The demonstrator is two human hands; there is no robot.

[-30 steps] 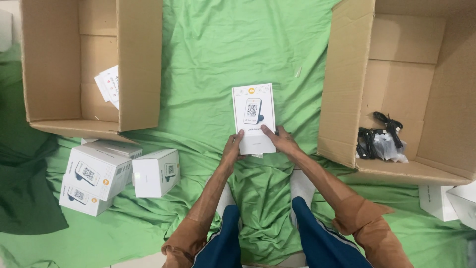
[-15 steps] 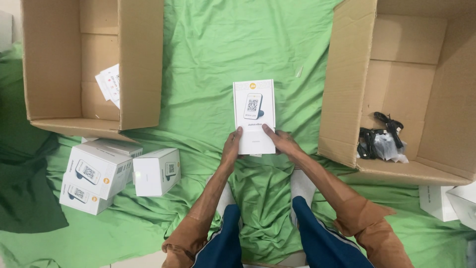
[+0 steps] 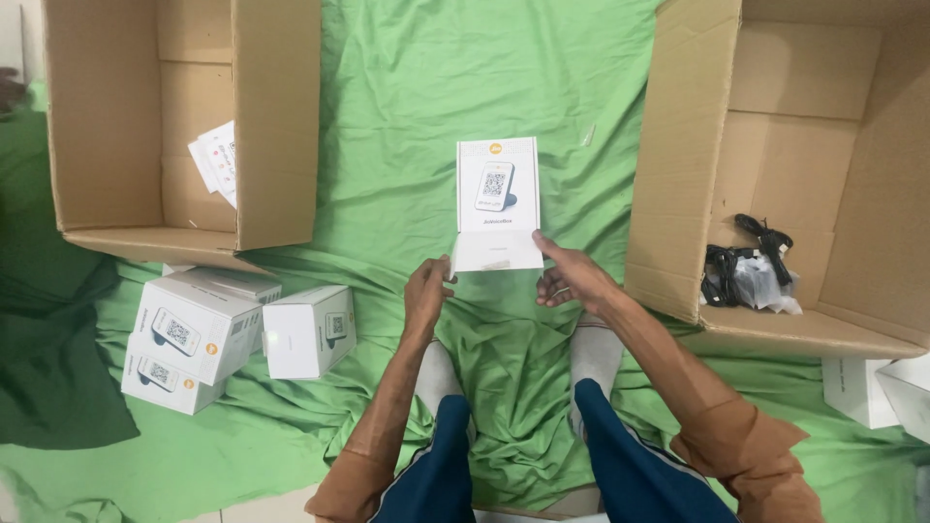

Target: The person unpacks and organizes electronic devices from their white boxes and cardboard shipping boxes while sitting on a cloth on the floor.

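Since the earlier frame the small white box (image 3: 497, 201) has been tipped up a little, its near flap now lifted, and both hands have slid back to its near corners. It rests on the green cloth (image 3: 407, 107) between 2 large cardboard cartons. The left hand (image 3: 427, 291) pinches the near-left corner; the right hand (image 3: 572, 276) touches the near-right corner with fingers spread. The left carton (image 3: 276, 126) holds paper leaflets (image 3: 216, 161); the right carton (image 3: 683, 165) holds black cables (image 3: 751, 266). 3 white boxes (image 3: 232, 329) sit near left.
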